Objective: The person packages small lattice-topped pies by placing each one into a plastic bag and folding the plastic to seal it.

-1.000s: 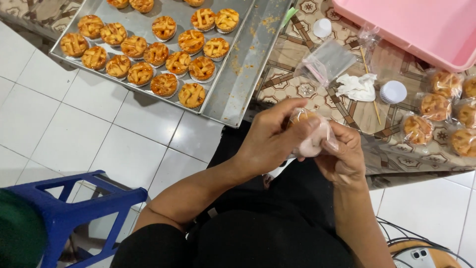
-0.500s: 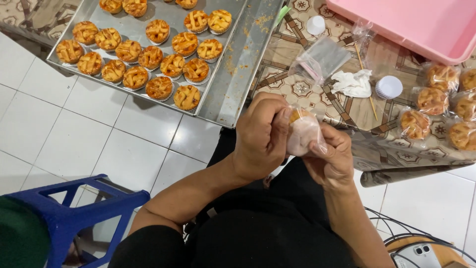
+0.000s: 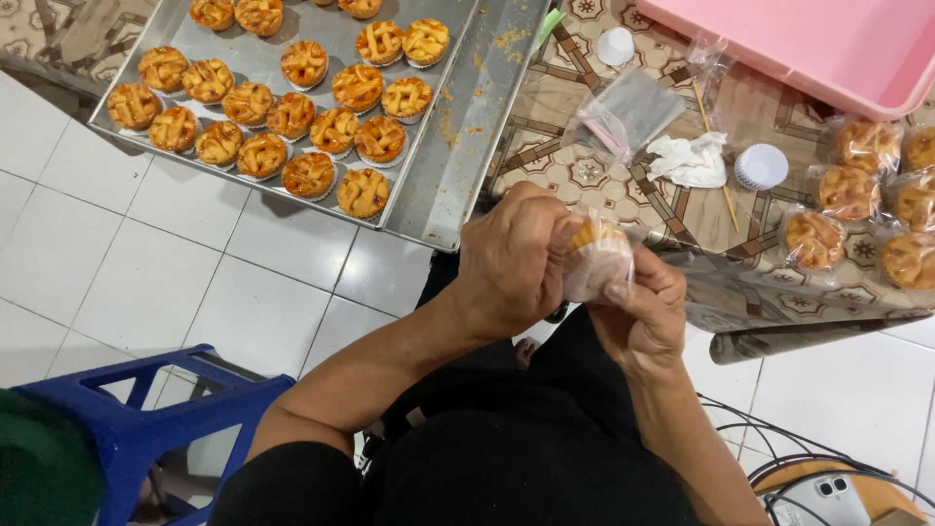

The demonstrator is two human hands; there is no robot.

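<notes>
Near the body, the left hand (image 3: 511,258) and right hand (image 3: 643,317) are both clamped on one small tart (image 3: 596,255) going into a clear bag. At two o'clock, several bagged tarts (image 3: 857,195) lie on the bench (image 3: 584,175). At eleven o'clock, the tray (image 3: 438,185) holds many unbagged tarts (image 3: 292,117), so most seem left.
</notes>
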